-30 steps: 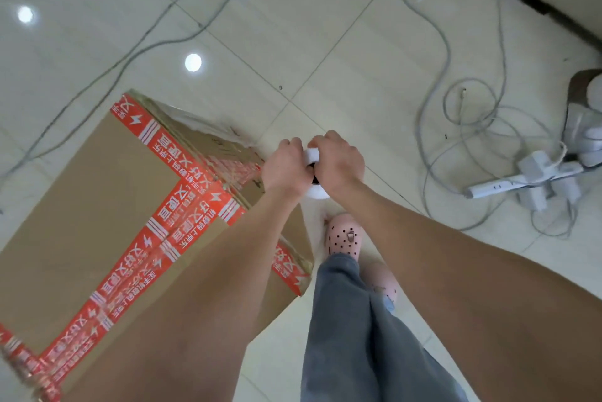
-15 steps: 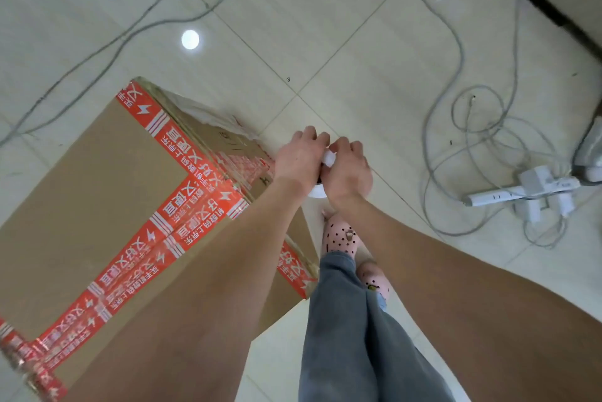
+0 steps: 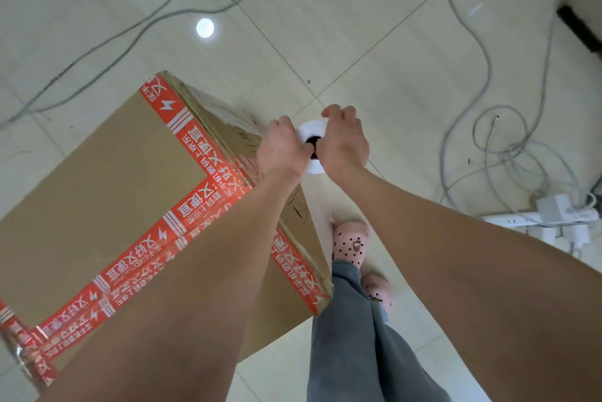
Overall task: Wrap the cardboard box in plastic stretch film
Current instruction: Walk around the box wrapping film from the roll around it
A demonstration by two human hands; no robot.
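- Left hand [image 3: 282, 149] is curled round the near-left rim of the stretch film roll [image 3: 313, 132], with the thumb laid at the dark core.
- Right hand [image 3: 346, 145] is clamped on the opposite rim, its fingers hooked over the far edge.
- Half a second earlier the roll's white end was almost covered by both hands; now they are parted and the core hole is exposed.
- The roll is held upright just beside the right side of the cardboard box [image 3: 97, 193], which stands on the tiled floor [image 3: 358, 43].
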